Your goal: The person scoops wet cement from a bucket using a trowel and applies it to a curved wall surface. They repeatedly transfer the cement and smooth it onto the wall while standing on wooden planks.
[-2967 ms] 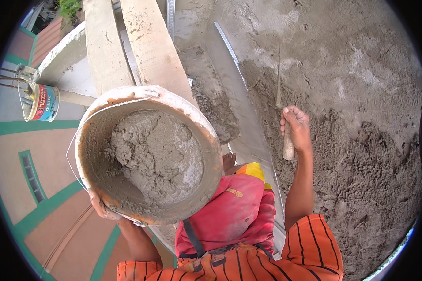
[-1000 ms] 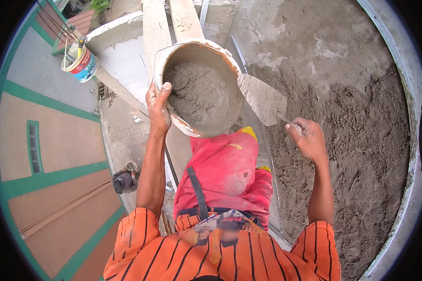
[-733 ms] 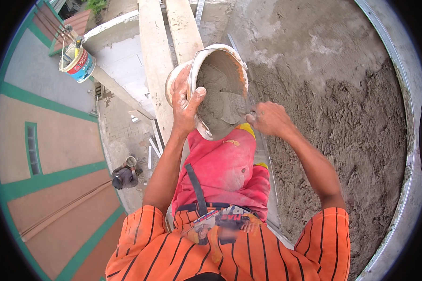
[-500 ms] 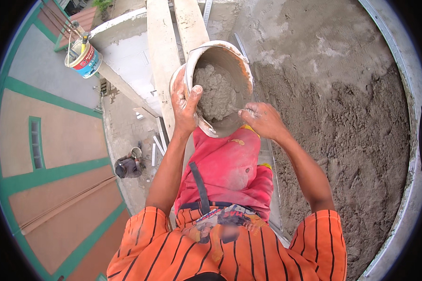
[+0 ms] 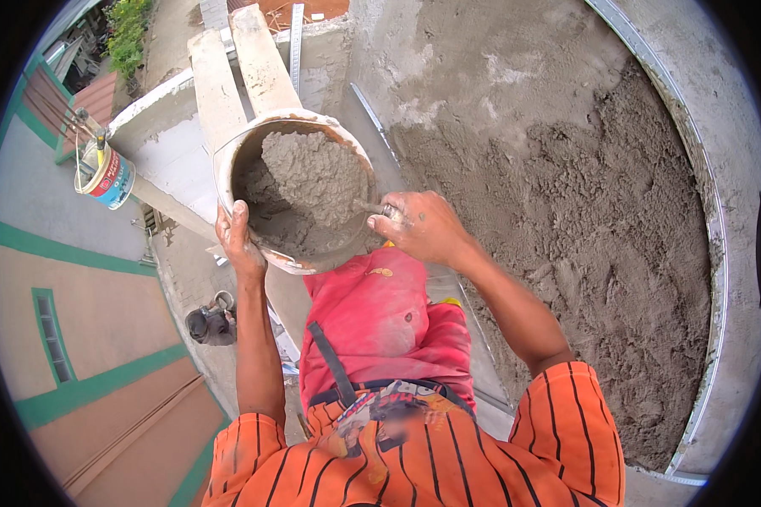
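Observation:
My left hand [image 5: 237,237] grips the left side of a pale plastic bucket [image 5: 351,141] with an orange-stained inner wall, held above my lap. Grey wet mortar lines its inside. My right hand [image 5: 423,226], at the bucket's right, is closed on a trowel [image 5: 369,207]; the blade is hidden under a big lump of mortar [image 5: 309,169] within the bucket's rim. Below the bucket show my dusty pink trousers [image 5: 372,321].
Wooden planks [image 5: 258,63] extend ahead. A small paint bucket of tools [image 5: 114,182] hangs at left. Down below, a person [image 5: 211,325] holds a container beside a painted building [image 5: 93,329]. Rough mortar [image 5: 583,279] covers the right side, bordered by metal strips [image 5: 710,211].
The bucket, tilted earlier, now sits more level and further left in view. The trowel went from outside it into it, and a mortar lump has risen on the blade.

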`<state>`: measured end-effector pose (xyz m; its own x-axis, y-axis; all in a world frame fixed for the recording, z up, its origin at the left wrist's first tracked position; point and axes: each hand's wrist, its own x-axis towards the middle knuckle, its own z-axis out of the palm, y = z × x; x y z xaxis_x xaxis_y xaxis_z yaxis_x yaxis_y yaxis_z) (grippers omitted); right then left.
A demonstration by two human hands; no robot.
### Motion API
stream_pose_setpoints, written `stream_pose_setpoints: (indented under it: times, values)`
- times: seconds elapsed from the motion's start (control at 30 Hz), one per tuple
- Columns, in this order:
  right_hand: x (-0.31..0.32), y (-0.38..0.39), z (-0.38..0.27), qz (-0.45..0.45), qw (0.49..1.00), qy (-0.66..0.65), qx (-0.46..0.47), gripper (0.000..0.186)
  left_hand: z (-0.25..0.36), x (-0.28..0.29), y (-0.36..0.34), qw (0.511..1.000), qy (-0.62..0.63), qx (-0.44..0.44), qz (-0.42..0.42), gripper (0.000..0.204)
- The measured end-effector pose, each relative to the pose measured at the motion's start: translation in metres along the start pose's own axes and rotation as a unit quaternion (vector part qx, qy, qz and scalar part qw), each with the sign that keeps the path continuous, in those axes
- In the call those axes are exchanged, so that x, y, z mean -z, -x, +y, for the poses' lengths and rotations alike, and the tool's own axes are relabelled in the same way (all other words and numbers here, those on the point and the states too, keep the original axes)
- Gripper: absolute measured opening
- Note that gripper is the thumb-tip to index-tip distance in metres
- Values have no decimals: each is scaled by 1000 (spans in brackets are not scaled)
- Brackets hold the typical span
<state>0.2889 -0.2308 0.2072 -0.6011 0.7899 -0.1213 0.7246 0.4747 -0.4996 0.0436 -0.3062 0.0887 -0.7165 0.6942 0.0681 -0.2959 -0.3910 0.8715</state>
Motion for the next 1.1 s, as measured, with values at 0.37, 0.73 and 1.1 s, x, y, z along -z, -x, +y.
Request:
stream_pose_setpoints:
  times: [0.37, 0.73, 1.1]
  values:
    - [41, 25, 21, -254, 823, -500, -88, 31, -6, 66, -45, 996, 64, 61, -11, 43]
    - [111, 158, 76, 362, 858, -299, -207, 33, -9, 72, -45, 994, 74, 65, 42, 41]
    - [-40, -4, 270, 182, 943, 2, -278, 40, -14, 71, -48, 998, 39, 56, -2, 47]
